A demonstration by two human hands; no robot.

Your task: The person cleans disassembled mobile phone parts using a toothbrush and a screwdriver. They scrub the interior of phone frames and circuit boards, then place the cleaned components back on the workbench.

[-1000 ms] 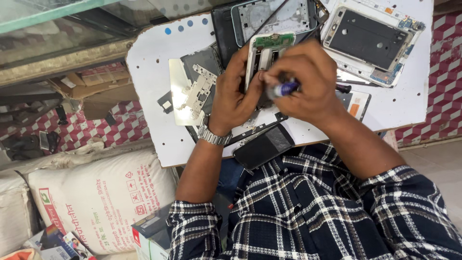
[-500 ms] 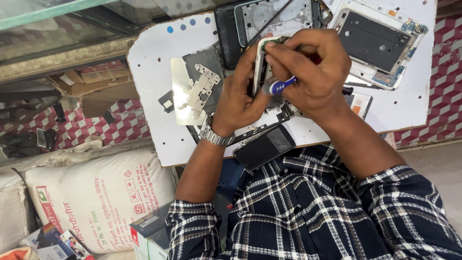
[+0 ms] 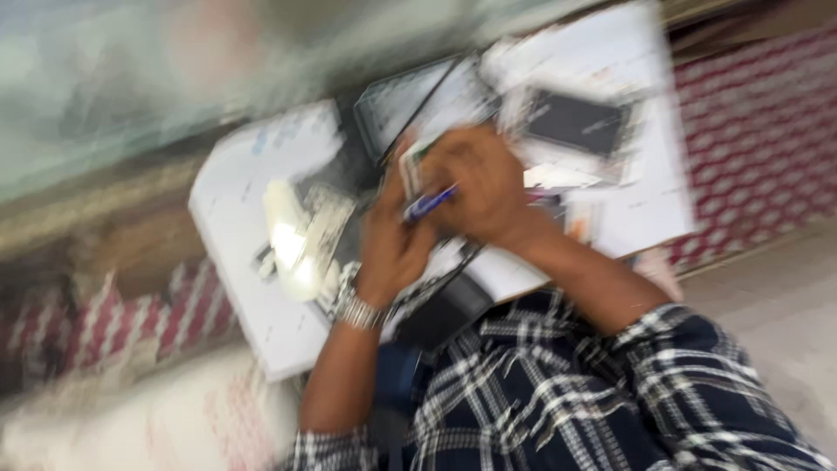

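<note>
The picture is badly motion-blurred. My left hand (image 3: 394, 246), with a metal wristwatch (image 3: 357, 310) on it, is shut on a small opened phone body (image 3: 410, 167) held upright on its edge. My right hand (image 3: 488, 185) is closed round a blue-handled screwdriver (image 3: 431, 202), whose tip end lies against the phone body. Both hands meet over a white work board (image 3: 240, 174).
On the board lie a pale metal phone plate (image 3: 296, 244), a dark flat panel (image 3: 394, 103) and a white phone frame with a black middle (image 3: 577, 122). A dark phone (image 3: 445, 316) sits by my checked sleeve (image 3: 610, 392). A red patterned cloth (image 3: 758, 113) lies to the right.
The camera has swung, so the whole scene now tilts and blurs. My hands stay together on the phone body and screwdriver, with my right hand shifted slightly over the left.
</note>
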